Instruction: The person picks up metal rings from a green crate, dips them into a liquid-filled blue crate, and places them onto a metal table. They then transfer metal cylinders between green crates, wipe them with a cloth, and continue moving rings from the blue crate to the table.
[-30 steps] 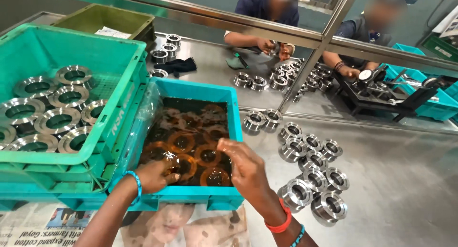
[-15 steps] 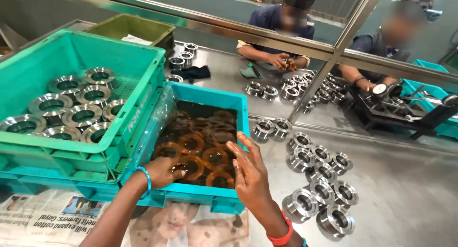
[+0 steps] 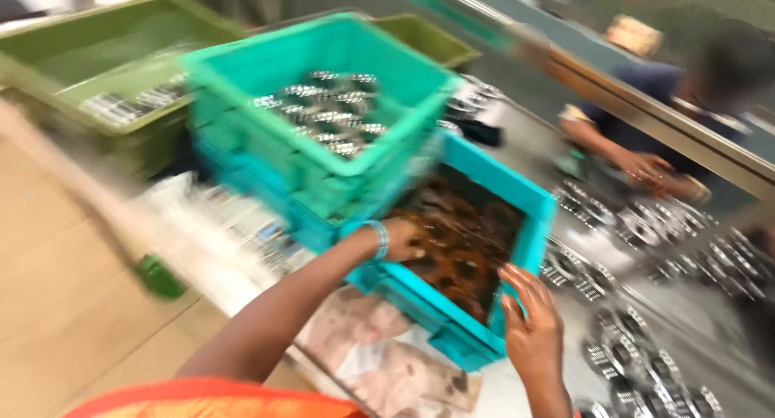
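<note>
Picking step judged in hand: left hand is dipped among oily brown rings inside blue crate — grasp cannot be told; right hand, fingers spread, is rested on crate's near rim. A firm grip on one ring is needed next.

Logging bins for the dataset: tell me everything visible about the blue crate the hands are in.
The open-topped blue plastic crate is rectangular, with ribbed walls and a thick rim. It sits on newspaper at the table edge, close beside the stacked teal plastic crate. It holds dark, rusty-brown ring-shaped parts. The left hand reaches inside onto them; the right hand is at its near rim. The picture is blurred.
</note>
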